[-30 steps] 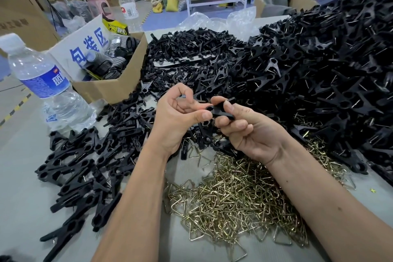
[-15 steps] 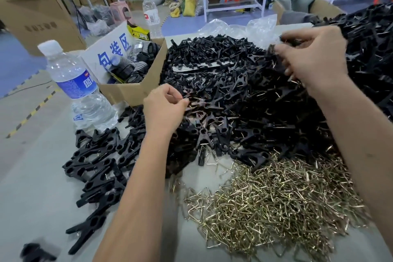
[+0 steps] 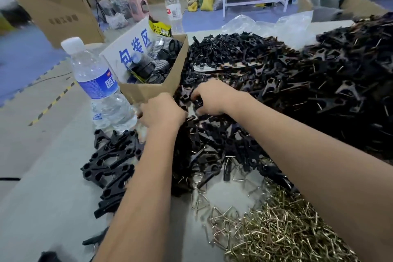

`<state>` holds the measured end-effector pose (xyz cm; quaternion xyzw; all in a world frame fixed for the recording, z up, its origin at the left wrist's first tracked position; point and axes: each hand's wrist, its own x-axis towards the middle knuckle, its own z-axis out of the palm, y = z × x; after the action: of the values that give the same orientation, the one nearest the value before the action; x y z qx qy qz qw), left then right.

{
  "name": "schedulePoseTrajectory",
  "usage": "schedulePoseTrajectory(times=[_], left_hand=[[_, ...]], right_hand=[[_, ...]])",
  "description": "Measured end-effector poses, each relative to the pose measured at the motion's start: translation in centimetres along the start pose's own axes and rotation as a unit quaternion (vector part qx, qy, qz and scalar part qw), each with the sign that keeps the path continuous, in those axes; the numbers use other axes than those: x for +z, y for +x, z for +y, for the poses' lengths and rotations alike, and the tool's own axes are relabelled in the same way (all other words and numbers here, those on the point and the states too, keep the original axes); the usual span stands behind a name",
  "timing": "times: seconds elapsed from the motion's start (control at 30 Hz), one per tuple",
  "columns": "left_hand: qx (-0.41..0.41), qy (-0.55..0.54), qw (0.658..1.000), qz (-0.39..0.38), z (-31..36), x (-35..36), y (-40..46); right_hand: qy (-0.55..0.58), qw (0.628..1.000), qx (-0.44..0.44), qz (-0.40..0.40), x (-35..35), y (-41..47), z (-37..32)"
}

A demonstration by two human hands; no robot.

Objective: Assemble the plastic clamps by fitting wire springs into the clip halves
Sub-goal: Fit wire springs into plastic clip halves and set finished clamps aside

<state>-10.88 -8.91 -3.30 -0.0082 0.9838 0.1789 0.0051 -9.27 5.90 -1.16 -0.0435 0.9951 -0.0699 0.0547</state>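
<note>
Both hands reach into the near edge of a large heap of black clip halves (image 3: 287, 83) on the grey tabletop (image 3: 42, 176): the left hand (image 3: 160, 110) lies knuckles-up with its fingers buried among the pieces, and the right hand (image 3: 212, 98) is just beside it, its curled fingers (image 3: 196, 96) down among the clips, though what they hold cannot be made out. A pile of brass-coloured wire springs (image 3: 282, 234) lies nearer the camera, and black assembled clamps (image 3: 112, 168) lie left of the left forearm. Behind them stand 1 water bottle (image 3: 95, 83) and an open cardboard box (image 3: 153, 87) of dark parts.
</note>
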Motion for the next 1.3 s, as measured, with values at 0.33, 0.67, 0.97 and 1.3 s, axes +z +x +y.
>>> schedulePoseTrajectory(times=[0.33, 0.67, 0.97, 1.3], left_hand=[[0.048, -0.221, 0.973, 0.041, -0.6, 0.4, 0.2], [0.101, -0.52, 0.848, 0.03, 1.3, 0.0, -1.1], [0.162, -0.613, 0.76, -0.139, 4.1, 2.2, -5.9], [0.255, -0.477, 0.839, -0.068, 3.0, 3.3, -7.5]], right_hand=[[0.14, 0.986, 0.051, 0.08, 1.5, 0.8, 2.7], [0.597, 0.769, 0.096, 0.208, 2.1, -3.5, 3.7], [0.684, 0.681, 0.059, 0.254, 3.6, -12.8, 4.9], [0.666, 0.664, 0.074, 0.331, 6.6, -18.1, 5.3]])
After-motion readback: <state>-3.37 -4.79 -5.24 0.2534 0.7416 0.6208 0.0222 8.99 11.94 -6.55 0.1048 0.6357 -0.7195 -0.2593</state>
